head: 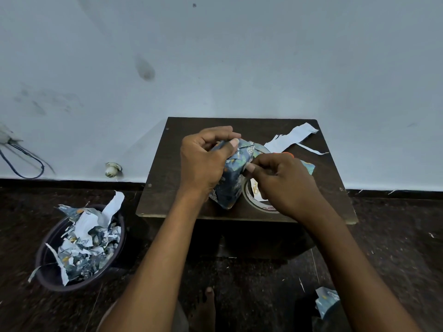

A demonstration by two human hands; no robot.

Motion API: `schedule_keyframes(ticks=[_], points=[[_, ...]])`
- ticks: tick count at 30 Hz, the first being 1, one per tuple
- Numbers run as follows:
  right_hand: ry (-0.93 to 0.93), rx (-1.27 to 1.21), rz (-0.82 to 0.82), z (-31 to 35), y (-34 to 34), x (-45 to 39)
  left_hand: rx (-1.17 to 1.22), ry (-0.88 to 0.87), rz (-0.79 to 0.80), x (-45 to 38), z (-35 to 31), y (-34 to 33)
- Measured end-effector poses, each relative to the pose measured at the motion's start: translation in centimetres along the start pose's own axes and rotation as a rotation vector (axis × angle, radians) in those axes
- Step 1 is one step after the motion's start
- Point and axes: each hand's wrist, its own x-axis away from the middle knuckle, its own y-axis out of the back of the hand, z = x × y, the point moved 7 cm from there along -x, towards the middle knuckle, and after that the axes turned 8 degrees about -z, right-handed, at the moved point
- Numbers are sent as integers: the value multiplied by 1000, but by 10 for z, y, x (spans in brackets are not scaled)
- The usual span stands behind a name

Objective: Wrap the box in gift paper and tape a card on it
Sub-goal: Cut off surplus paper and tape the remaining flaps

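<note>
A box wrapped in blue patterned gift paper [229,188] stands tilted on the small dark wooden table [167,168]. My left hand [203,159] grips its upper left side, the thumb pressing the folded paper at the top. My right hand [282,180] has curled fingers, and its thumb and forefinger pinch at the paper's right edge. A roll of tape [254,206] lies flat on the table just right of the box, partly under my right hand. A small white card with gold writing [255,189] lies inside the roll's ring.
White paper offcuts [292,136] lie at the table's back right, with an orange-handled item [288,154] hidden mostly by my right hand. A dark bowl [48,259] full of paper scraps stands on the floor at left. Another paper scrap [326,300] lies on the floor at right.
</note>
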Motion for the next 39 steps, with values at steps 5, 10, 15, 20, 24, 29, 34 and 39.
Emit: schedule_keyframes(ticks=[5, 10, 15, 20, 24, 29, 34, 39], points=[[5, 12, 2, -2, -11, -1, -210, -193, -128, 3, -10, 3], [1, -86, 53, -5, -13, -1, -350, -294, -69, 13, -19, 2], [-103, -270, 159, -8, -9, 0, -398, -303, 132, 24, -19, 0], [-209, -413, 109, -29, 14, -14, -339, -285, 190, 27, -16, 6], [-230, -220, -120, -60, 34, -38, -316, -298, 187, 26, -18, 6], [-62, 165, -222, -72, 18, -79, -366, -330, 261, 28, -19, 1], [-45, 307, -175, -80, -2, -91, -381, -332, 266, 25, -17, 5], [-51, 317, -165, -78, -1, -90, -294, -291, 264, 18, -18, 5]])
